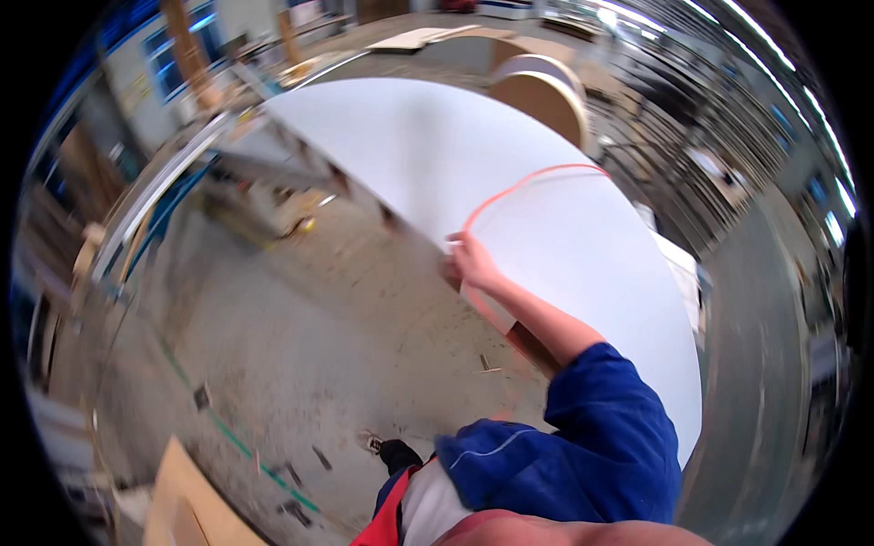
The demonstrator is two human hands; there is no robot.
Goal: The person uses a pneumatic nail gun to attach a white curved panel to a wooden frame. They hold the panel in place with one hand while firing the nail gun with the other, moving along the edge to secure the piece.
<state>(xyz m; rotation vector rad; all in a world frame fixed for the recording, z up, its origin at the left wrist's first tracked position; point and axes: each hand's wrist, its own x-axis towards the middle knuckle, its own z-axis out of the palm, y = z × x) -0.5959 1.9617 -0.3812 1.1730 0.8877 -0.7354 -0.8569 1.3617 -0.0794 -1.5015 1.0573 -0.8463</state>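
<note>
My right hand (471,261), reaching in from the lower right in a short blue sleeve, is closed around a thin orange hose (517,188). It is at the near edge of a large white panel (564,246) with a curved outer edge. From my fingers the hose loops across the panel to its far right rim. Another stretch of it hangs below my hand along the panel's near side. The fingers are slightly smeared by motion. My left hand is not in view.
Round wooden pieces (544,98) stand behind the panel. At the left runs a long metal rail (164,187) over blue supports. Wood scraps (293,473) and a green line (232,439) are on the floor. A pale board (196,510) is at lower left; racks stand at the right.
</note>
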